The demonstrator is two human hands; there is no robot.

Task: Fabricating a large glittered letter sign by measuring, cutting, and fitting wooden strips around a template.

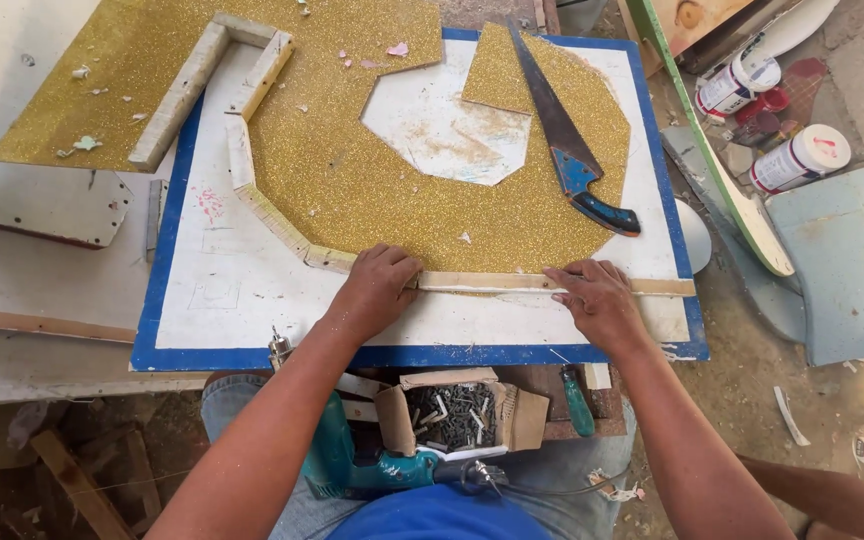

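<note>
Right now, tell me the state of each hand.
Left hand: fingers curled, pressing down on the thin pale wooden strip at the gold glitter sheet edge; gripping nothing.
Right hand: open, fingers flat on the same strip.

Under both hands lies a thin pale strip of bare, matt wood, edging a gold glitter sheet with a grainy, sparkling face, on a white board with a blue painted border that looks matt and scuffed. Beyond the right hand rests a handsaw with a dull grey metal blade and glossy blue-black plastic handle. Near the left hand, an open brown cardboard box of dark metal screws sits beside a glossy teal plastic drill.
</note>
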